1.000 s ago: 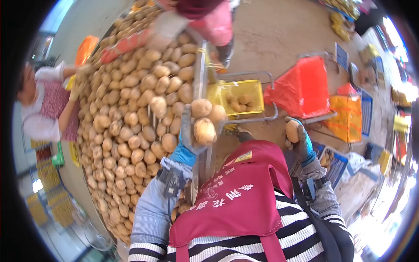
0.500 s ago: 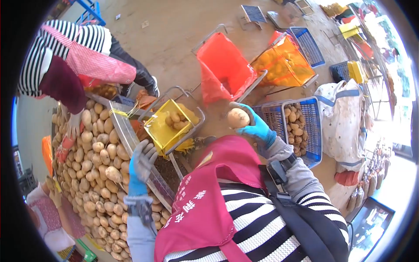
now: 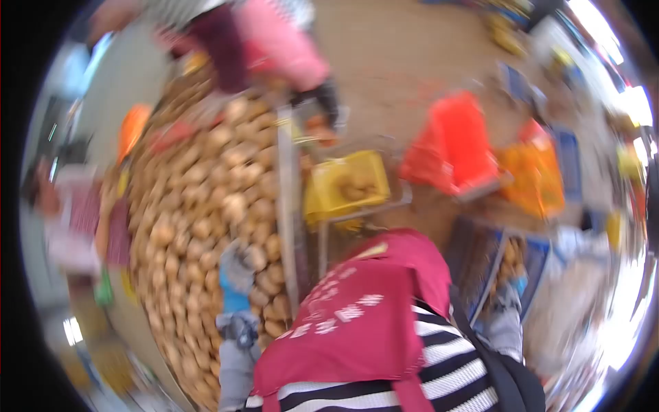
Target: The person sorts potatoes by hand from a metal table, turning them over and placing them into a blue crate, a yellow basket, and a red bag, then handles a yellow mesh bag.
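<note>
My left hand (image 3: 237,271), in a grey and blue glove, is over a large pile of potatoes (image 3: 189,220). A potato lies right beside its fingers, but blur hides whether they grip it. On the right, my right hand (image 3: 517,283) reaches into a blue crate (image 3: 540,271) with potatoes (image 3: 511,255) in it. Only a blue patch of that glove shows, and its fingers are hidden. Whether the potato it held earlier is still in it cannot be seen.
A metal rail (image 3: 287,206) edges the pile. Beyond it stand a frame with a yellow bag (image 3: 322,196), a red bag (image 3: 456,147) and an orange bag (image 3: 532,178). One co-worker (image 3: 274,48) bends over the pile's far end; another person (image 3: 79,213) is at left.
The view has swung left and blurred. My right hand moved with the potato from in front of me into the blue crate. My left hand went from beside the rail onto the pile.
</note>
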A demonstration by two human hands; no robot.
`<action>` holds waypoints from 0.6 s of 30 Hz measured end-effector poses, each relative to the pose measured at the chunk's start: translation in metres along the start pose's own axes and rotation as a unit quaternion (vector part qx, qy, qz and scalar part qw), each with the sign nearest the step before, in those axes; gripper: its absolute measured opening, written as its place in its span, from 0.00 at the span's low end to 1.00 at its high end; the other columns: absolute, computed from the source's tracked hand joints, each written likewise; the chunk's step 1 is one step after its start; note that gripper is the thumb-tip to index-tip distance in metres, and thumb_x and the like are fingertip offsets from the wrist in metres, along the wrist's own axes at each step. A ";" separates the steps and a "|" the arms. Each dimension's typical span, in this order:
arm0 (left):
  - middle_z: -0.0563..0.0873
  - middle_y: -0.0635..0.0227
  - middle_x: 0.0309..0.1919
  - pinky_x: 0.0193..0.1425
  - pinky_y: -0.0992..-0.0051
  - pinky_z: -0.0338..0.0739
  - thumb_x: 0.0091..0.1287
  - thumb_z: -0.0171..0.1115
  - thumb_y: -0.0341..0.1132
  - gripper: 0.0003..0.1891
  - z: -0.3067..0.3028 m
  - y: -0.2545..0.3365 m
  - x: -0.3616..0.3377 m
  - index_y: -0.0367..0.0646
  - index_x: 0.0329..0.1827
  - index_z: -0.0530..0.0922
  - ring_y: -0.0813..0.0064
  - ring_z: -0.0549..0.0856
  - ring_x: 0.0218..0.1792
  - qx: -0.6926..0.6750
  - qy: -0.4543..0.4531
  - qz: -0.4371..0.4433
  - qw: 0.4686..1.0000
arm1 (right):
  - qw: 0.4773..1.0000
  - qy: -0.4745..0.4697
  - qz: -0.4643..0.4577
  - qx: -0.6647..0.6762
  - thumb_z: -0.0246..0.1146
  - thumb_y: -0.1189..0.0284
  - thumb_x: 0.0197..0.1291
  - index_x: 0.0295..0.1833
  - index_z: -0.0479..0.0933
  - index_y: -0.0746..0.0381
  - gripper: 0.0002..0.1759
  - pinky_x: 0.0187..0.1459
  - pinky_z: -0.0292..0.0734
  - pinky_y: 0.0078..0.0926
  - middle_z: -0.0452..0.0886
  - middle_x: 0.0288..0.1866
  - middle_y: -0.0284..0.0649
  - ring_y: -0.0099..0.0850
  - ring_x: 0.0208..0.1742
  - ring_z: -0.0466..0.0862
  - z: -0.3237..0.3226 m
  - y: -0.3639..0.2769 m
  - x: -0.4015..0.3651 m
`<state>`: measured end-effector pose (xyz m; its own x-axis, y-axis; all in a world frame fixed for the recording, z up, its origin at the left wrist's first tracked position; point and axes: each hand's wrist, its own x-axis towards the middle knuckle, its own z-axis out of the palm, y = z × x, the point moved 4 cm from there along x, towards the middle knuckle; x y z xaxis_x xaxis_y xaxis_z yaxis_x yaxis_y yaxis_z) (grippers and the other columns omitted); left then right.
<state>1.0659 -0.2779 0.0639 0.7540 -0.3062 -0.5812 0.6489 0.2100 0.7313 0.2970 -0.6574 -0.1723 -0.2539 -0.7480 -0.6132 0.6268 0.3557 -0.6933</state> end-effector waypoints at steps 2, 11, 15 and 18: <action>0.85 0.64 0.43 0.41 0.76 0.81 0.73 0.56 0.40 0.16 -0.050 -0.003 0.009 0.39 0.57 0.78 0.71 0.83 0.42 -0.073 -0.059 -0.015 0.995 | 0.994 0.054 -0.029 -0.094 0.53 0.72 0.70 0.51 0.70 0.59 0.07 0.35 0.76 0.22 0.73 0.42 0.35 0.27 0.33 0.77 0.000 -0.037 0.028; 0.84 0.65 0.46 0.44 0.76 0.82 0.74 0.57 0.43 0.17 -0.114 -0.024 -0.071 0.42 0.57 0.78 0.72 0.84 0.45 -0.076 0.177 0.052 0.980 | 0.892 -0.199 -0.127 -0.386 0.53 0.73 0.69 0.69 0.68 0.63 0.23 0.31 0.78 0.22 0.79 0.59 0.40 0.28 0.38 0.84 0.313 0.056 0.010; 0.84 0.64 0.45 0.40 0.77 0.82 0.75 0.55 0.43 0.17 -0.134 -0.019 -0.094 0.41 0.58 0.76 0.72 0.85 0.43 -0.030 0.217 0.050 0.974 | 0.639 -0.584 -0.158 -0.475 0.56 0.78 0.66 0.66 0.73 0.62 0.22 0.41 0.76 0.20 0.79 0.48 0.33 0.20 0.40 0.76 0.532 0.232 -0.205; 0.83 0.63 0.45 0.43 0.74 0.82 0.76 0.53 0.43 0.19 -0.151 -0.022 -0.103 0.39 0.60 0.73 0.71 0.85 0.43 -0.014 0.217 0.007 0.976 | 0.327 -0.766 -0.248 -0.495 0.64 0.77 0.54 0.64 0.73 0.61 0.28 0.56 0.75 0.35 0.76 0.54 0.49 0.46 0.53 0.79 0.611 0.303 -0.394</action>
<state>0.9889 -0.1107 0.0539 0.7312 0.1181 -0.6719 0.6357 0.2393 0.7339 1.0371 -0.5976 0.0902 0.9986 0.0140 0.0506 0.0493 -0.5822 -0.8115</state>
